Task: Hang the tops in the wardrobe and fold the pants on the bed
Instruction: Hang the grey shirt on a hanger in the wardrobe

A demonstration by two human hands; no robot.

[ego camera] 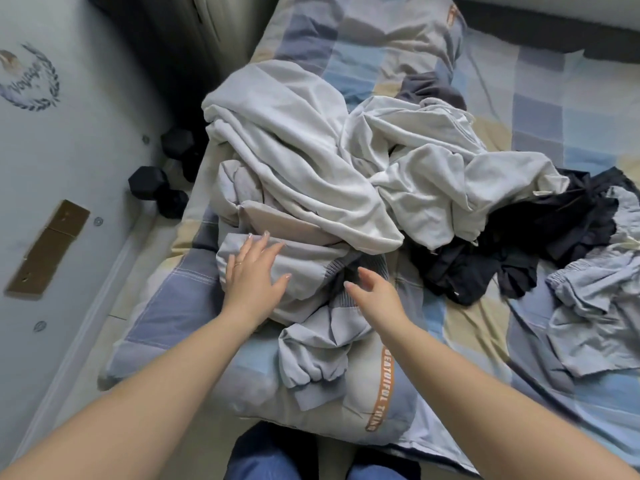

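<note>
left hand [254,271] flat on grey garment [311,271] | right hand [375,289] open (perhaps hovering)

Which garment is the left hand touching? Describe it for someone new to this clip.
On the checked bed, find the clothes pile's near end. The left hand lies flat on a pale grey jacket; unlike the white garments above, it has dark ribbed trim.

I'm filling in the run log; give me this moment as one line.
stage: sorting pile | left hand: open, resting on grey garment | right hand: open, reaching toward it | bed: clothes unfolded
</note>
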